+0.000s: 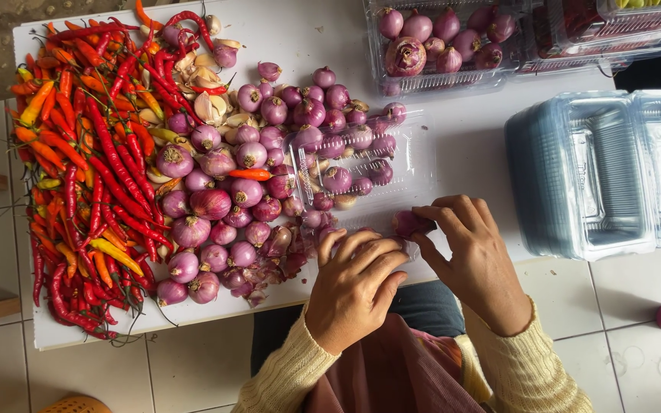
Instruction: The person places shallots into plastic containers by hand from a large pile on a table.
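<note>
- At the near edge of the white table [468,145], the left hand [353,287] lies palm down, fingers curled together over the front of a clear open clamshell box [361,172].
- The right hand [480,256] pinches a purple shallot [411,223] between thumb and fingertips, just above that box's edge.
- A shallot heap [223,199] and red chillies [89,168] crowd the left.
- Bare tabletop lies between the hands and the stacked empty boxes [606,168] on the right.
- A filled box [441,42] sits at the far edge.
</note>
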